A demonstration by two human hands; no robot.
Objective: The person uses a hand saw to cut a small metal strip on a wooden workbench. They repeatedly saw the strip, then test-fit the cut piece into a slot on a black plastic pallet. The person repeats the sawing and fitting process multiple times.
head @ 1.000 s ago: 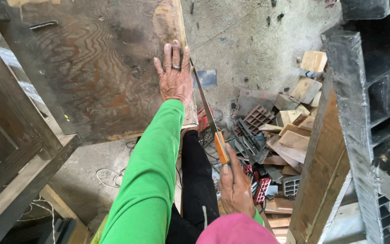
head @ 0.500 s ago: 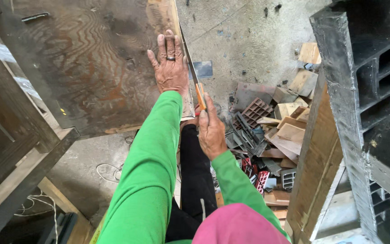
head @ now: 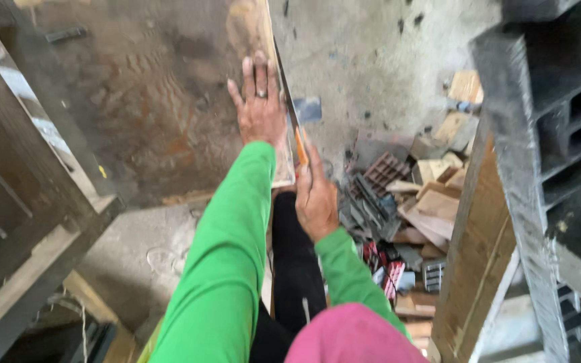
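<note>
Right hand [head: 316, 195] further up saw [head: 292, 121]

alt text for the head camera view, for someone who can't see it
Seen from above, a person in green sleeves presses the left hand flat on a stained plywood board while the right hand grips an orange-handled saw at the board's edge. Wood scraps and plastic pieces litter the concrete floor to the right.

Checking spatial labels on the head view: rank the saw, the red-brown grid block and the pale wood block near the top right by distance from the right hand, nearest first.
1. Saw: gripped in the right hand, along the board's edge.
2. Red-brown grid block: just right of the hand, in the scrap pile.
3. Pale wood block: farthest, upper right on the floor.
</note>
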